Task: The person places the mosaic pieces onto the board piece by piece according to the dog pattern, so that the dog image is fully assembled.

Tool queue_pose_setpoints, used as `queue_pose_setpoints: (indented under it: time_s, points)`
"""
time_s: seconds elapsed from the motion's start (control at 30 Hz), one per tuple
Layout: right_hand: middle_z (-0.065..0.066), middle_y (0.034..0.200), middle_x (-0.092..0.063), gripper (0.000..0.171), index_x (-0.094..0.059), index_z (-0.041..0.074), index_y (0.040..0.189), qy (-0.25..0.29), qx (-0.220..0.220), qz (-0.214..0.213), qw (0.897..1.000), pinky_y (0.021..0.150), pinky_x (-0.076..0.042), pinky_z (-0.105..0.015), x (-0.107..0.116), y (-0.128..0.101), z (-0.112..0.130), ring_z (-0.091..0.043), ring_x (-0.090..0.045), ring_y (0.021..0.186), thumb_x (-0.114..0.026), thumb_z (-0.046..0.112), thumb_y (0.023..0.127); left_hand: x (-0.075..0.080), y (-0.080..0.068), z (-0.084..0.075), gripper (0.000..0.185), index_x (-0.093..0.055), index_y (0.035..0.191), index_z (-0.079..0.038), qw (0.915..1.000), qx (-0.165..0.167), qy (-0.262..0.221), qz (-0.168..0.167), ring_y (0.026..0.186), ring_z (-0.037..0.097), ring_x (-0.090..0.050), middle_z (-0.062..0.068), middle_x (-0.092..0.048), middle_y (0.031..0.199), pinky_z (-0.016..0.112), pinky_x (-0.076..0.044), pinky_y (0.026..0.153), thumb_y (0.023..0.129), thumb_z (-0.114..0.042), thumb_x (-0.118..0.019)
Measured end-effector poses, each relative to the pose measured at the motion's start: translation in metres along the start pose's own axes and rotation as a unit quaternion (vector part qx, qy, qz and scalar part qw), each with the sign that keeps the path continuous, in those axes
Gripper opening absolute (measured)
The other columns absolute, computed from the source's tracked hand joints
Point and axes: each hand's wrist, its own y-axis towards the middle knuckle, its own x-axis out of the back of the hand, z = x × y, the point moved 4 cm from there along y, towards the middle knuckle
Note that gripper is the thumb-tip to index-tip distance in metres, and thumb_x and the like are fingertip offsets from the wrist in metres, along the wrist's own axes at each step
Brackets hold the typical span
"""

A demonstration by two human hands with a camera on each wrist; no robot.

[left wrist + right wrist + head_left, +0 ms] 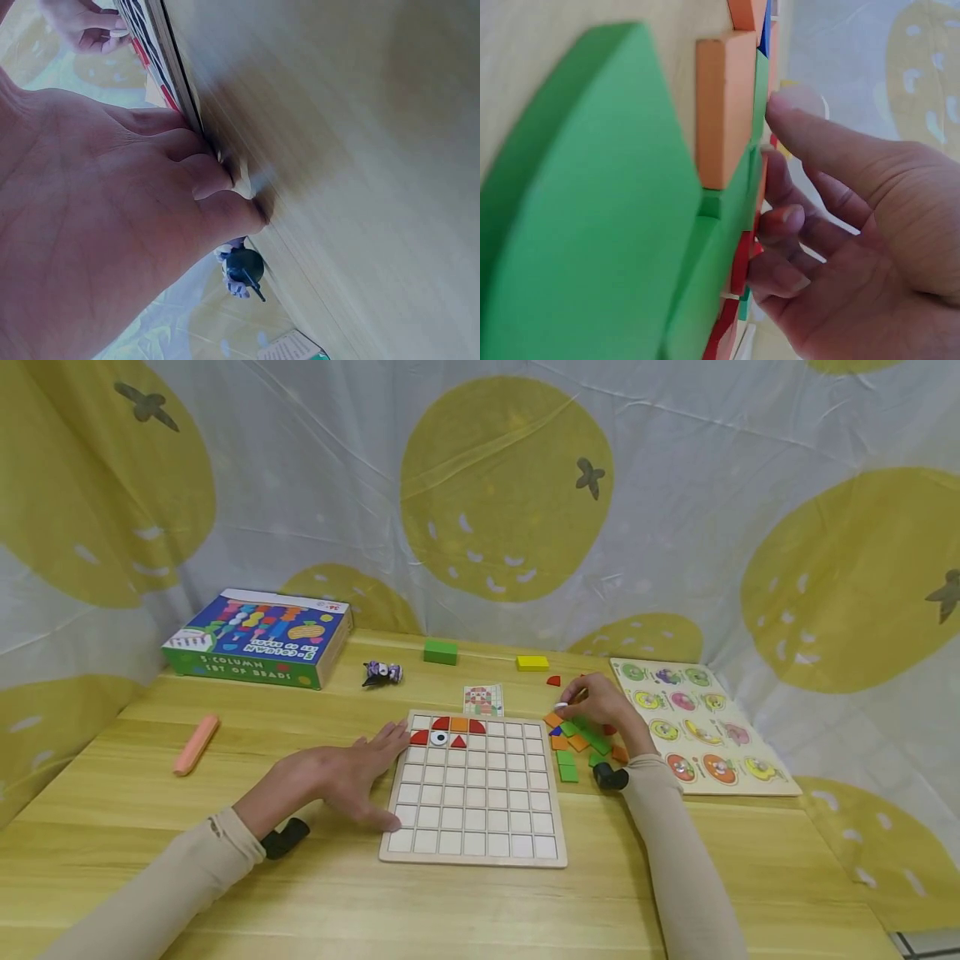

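Observation:
A wooden grid board lies on the table, with red and orange pieces and an eye piece in its top rows. My left hand lies flat with straight fingers against the board's left edge. My right hand hovers over a pile of coloured pieces to the right of the board. It pinches a small white piece at its fingertips. Close up, a green piece and an orange piece lie just in front of the right fingers.
A pattern card sits behind the board. A bead-set box, a small figurine, a green block and a yellow block stand further back. A pink piece lies left, a fruit puzzle board right.

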Motion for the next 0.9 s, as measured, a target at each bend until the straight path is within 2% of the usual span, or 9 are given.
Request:
queue_pose_setpoints:
  time_s: [0.27, 0.43, 0.53, 0.63, 0.77, 0.9]
  points:
    - [-0.008, 0.094, -0.072, 0.018, -0.07, 0.005, 0.099, 0.02, 0.006, 0.007, 1.0, 0.076, -0.051, -0.034, 0.003, -0.002, 0.001, -0.024, -0.062, 0.086, -0.082, 0.018, 0.099, -0.001, 0.0, 0.0, 0.128, -0.009, 0.172, 0.002, 1.0, 0.0, 0.002, 0.002, 0.166, 0.044, 0.003, 0.023, 0.004, 0.18, 0.068, -0.011, 0.13, 0.087, -0.058, -0.084]
    - [-0.009, 0.094, -0.073, 0.012, -0.07, 0.001, 0.1, 0.039, 0.032, -0.016, 0.999, 0.079, -0.053, -0.031, 0.004, -0.001, 0.002, -0.025, -0.065, 0.086, -0.079, 0.009, 0.099, -0.002, 0.001, 0.001, 0.128, -0.009, 0.172, 0.001, 1.0, 0.0, 0.005, 0.002, 0.166, 0.044, 0.003, 0.022, 0.005, 0.18, 0.068, -0.011, 0.13, 0.087, -0.059, -0.083]
    - [-0.012, 0.094, -0.075, 0.011, -0.072, -0.002, 0.102, 0.065, 0.034, -0.009, 0.997, 0.078, -0.056, -0.031, 0.005, -0.001, 0.005, -0.026, -0.067, 0.084, -0.078, 0.007, 0.099, -0.001, 0.001, 0.001, 0.128, -0.008, 0.172, 0.001, 1.0, 0.003, 0.005, 0.001, 0.166, 0.044, 0.003, 0.022, 0.005, 0.18, 0.068, -0.011, 0.13, 0.087, -0.059, -0.084]
    - [-0.013, 0.098, -0.077, 0.011, -0.078, -0.001, 0.105, 0.085, 0.036, 0.003, 0.996, 0.077, -0.059, -0.034, 0.006, -0.003, 0.009, -0.03, -0.069, 0.084, -0.08, 0.007, 0.098, -0.001, 0.001, 0.001, 0.128, -0.008, 0.172, 0.001, 1.0, 0.005, 0.005, 0.001, 0.166, 0.044, 0.003, 0.022, 0.005, 0.18, 0.069, -0.011, 0.13, 0.087, -0.059, -0.084]
    - [-0.012, 0.106, -0.079, 0.014, -0.082, 0.002, 0.11, 0.092, 0.062, 0.005, 0.994, 0.078, -0.059, -0.039, 0.006, -0.002, 0.018, -0.036, -0.071, 0.091, -0.08, 0.011, 0.099, 0.0, 0.001, 0.001, 0.128, -0.008, 0.172, 0.001, 1.0, 0.004, 0.005, 0.0, 0.166, 0.044, 0.003, 0.022, 0.005, 0.18, 0.069, -0.011, 0.13, 0.087, -0.059, -0.083]
    - [-0.012, 0.103, -0.081, 0.018, -0.08, 0.0, 0.113, 0.111, 0.084, -0.004, 0.99, 0.074, -0.06, -0.044, 0.004, -0.003, 0.029, -0.039, -0.071, 0.089, -0.079, 0.013, 0.1, 0.0, 0.001, 0.002, 0.128, -0.008, 0.172, 0.001, 1.0, 0.001, 0.001, 0.001, 0.166, 0.044, 0.003, 0.022, 0.005, 0.18, 0.069, -0.01, 0.13, 0.087, -0.058, -0.084]
